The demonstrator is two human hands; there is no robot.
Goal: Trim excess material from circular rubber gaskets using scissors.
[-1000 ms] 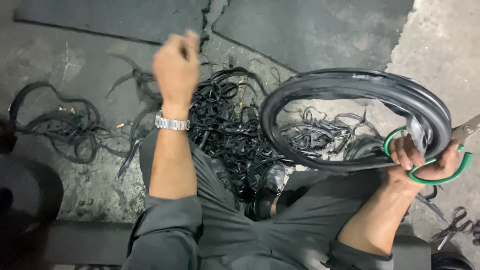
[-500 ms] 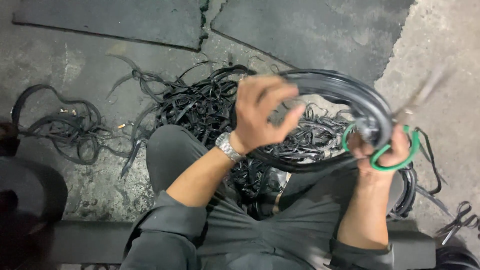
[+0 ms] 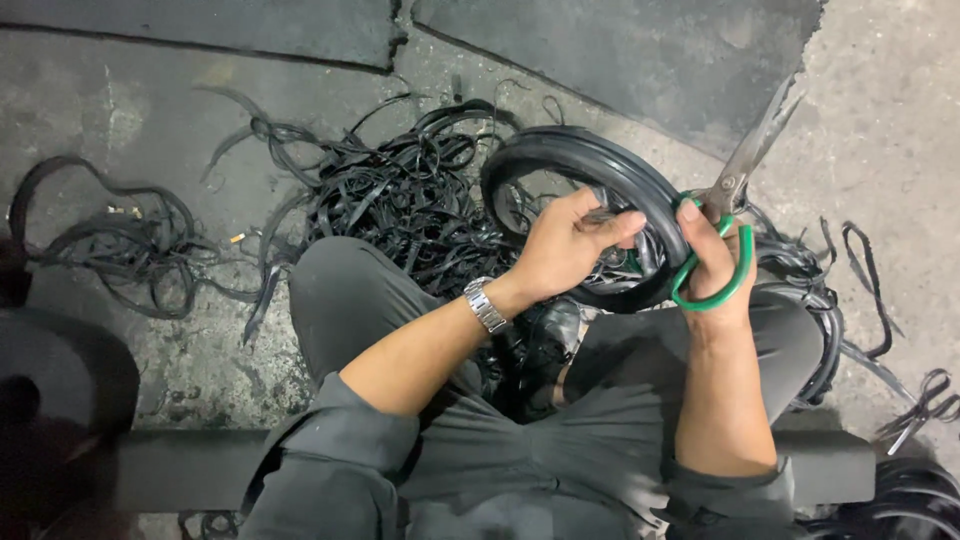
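Rubber ring (image 3: 600, 165), black and round like a thin tyre, is held in the air above the person's lap, in front of the knees and over the concrete floor (image 3: 120, 90). The left hand (image 3: 570, 245) holds the near side of this ring; its fingers (image 3: 610, 225) are closed around the rubber, with the thumb on top. A metal wristwatch (image 3: 486, 305) sits on the left wrist.

The right hand (image 3: 715, 255) is just beside the ring, at its right side. Its fingers are clenched through the green handles of a pair of scissors (image 3: 735, 195), and the long grey blades point up and away toward the far right part of the floor. The blades look closed or almost closed; I cannot tell if they touch the ring.

Under and behind the ring lies a big pile of black rubber strips (image 3: 400, 190), tangled together, spreading toward the far side of the floor. More loose strips (image 3: 110, 250) lie toward the left edge of the floor, well apart from the hands. Some other strips (image 3: 860, 270) lie at the right, near the right knee. The person wears dark grey trousers (image 3: 350, 300) and sits on a low dark bench (image 3: 160, 470) at the near edge of the view.
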